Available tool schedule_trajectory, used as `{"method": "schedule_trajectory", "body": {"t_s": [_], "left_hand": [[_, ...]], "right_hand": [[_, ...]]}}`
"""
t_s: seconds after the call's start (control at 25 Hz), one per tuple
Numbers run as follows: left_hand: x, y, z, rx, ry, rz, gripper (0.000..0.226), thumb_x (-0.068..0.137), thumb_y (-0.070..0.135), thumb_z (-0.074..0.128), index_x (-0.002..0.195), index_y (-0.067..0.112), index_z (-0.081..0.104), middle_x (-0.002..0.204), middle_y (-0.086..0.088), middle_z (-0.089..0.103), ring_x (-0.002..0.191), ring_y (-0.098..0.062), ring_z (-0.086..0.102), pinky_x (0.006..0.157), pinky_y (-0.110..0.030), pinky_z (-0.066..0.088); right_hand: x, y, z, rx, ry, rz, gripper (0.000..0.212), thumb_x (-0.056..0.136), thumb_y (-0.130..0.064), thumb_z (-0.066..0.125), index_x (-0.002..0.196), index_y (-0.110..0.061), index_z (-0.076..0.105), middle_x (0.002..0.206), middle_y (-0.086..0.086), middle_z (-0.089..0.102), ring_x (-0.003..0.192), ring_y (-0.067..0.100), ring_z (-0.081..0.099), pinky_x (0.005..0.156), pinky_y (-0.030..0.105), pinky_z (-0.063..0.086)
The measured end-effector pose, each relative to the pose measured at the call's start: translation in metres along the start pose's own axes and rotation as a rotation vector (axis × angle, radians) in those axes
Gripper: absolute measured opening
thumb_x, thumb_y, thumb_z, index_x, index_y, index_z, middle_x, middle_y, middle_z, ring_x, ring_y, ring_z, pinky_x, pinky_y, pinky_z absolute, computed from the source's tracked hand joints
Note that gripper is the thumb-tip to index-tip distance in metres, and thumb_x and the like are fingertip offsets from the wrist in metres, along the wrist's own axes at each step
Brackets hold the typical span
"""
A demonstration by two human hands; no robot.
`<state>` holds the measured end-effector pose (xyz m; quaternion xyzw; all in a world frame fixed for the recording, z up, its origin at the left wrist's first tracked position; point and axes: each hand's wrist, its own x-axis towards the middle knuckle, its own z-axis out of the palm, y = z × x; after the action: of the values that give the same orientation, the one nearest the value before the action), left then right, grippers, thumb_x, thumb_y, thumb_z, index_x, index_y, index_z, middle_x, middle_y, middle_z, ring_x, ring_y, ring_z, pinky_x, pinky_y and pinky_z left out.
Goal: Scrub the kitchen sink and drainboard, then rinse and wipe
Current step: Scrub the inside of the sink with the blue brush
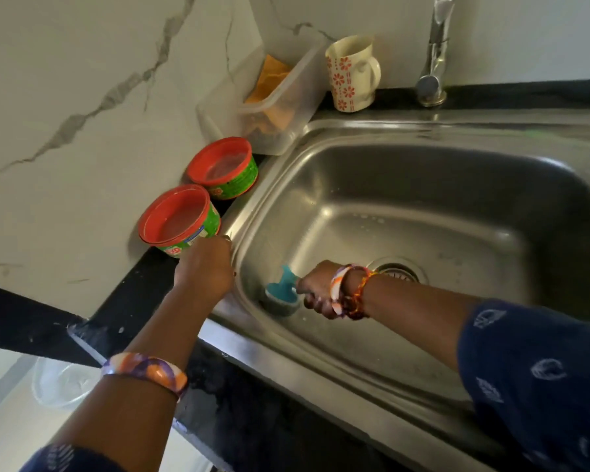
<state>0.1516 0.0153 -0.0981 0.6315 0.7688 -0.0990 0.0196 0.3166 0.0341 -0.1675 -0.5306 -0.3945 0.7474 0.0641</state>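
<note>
Stainless steel kitchen sink (423, 212), single basin, set in black stone worktop (133, 301). Right hand (315, 289) grips the teal plastic handle of a round scrubber w/ grey steel-wool pad (281, 294). Pad pressed into basin's left-front corner, approx. 8 o'clock from the round drain (397, 270). Handle's long axis runs roughly 3–9 o'clock, pad end toward 9, just beyond the knuckles. Right hand nearer the work. Left hand (205, 267) rests on sink's left rim, fingers curled; cannot tell if it holds anything. Judged: scrub stage, basin wall and corner in progress. Two red-rimmed green cleanser tubs (181, 219) at 10 o'clock from the left hand; label print partial, not legible. Floral mug (351, 73) near steel tap (435, 63).
</note>
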Motion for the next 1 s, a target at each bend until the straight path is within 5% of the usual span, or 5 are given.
{"method": "schedule_trajectory", "body": {"t_s": [0.4, 0.56, 0.72, 0.88, 1.0], "left_hand": [[0.002, -0.001, -0.008, 0.011, 0.004, -0.011, 0.048, 0.088, 0.02, 0.065, 0.132, 0.01, 0.051, 0.128, -0.016, 0.057, 0.121, -0.033, 0.052, 0.096, -0.038, 0.044], [-0.003, 0.0, -0.01, -0.022, -0.016, -0.036, 0.06, 0.087, 0.024, 0.066, 0.141, 0.017, 0.042, 0.135, -0.015, 0.051, 0.125, -0.033, 0.048, 0.099, -0.037, 0.042], [0.002, 0.0, -0.008, -0.03, -0.001, -0.04, 0.051, 0.089, 0.019, 0.064, 0.136, 0.013, 0.047, 0.132, -0.016, 0.054, 0.122, -0.034, 0.05, 0.098, -0.039, 0.044], [-0.004, -0.004, -0.006, -0.157, 0.007, -0.09, 0.06, 0.087, 0.019, 0.067, 0.141, 0.023, 0.041, 0.14, -0.007, 0.048, 0.125, -0.029, 0.048, 0.096, -0.033, 0.042], [-0.003, -0.005, -0.005, -0.15, 0.024, -0.065, 0.064, 0.087, 0.023, 0.067, 0.143, 0.023, 0.038, 0.144, -0.005, 0.044, 0.129, -0.027, 0.044, 0.1, -0.033, 0.039]], "right_hand": [[0.002, -0.017, -0.007, 0.04, -0.158, 0.025, 0.029, 0.102, -0.022, 0.033, 0.076, -0.013, 0.039, 0.052, 0.0, 0.033, 0.021, 0.002, 0.025, 0.026, 0.009, 0.017], [-0.002, 0.009, 0.001, -0.239, 0.07, -0.043, 0.028, 0.097, -0.016, 0.045, 0.069, -0.018, 0.042, 0.057, 0.0, 0.04, 0.031, 0.006, 0.034, 0.033, 0.015, 0.025], [-0.008, -0.005, -0.01, 0.095, -0.158, -0.016, 0.022, 0.101, -0.024, 0.037, 0.082, -0.014, 0.044, 0.046, 0.0, 0.038, 0.021, 0.003, 0.027, 0.025, 0.007, 0.018], [0.002, -0.004, -0.002, -0.184, 0.027, -0.068, 0.029, 0.099, -0.017, 0.042, 0.07, -0.014, 0.044, 0.058, 0.001, 0.039, 0.029, 0.005, 0.034, 0.022, 0.012, 0.02], [0.001, 0.0, -0.008, 0.129, -0.166, 0.034, 0.026, 0.101, -0.023, 0.035, 0.077, -0.014, 0.042, 0.048, -0.001, 0.035, 0.022, 0.002, 0.026, 0.024, 0.01, 0.017]]}}
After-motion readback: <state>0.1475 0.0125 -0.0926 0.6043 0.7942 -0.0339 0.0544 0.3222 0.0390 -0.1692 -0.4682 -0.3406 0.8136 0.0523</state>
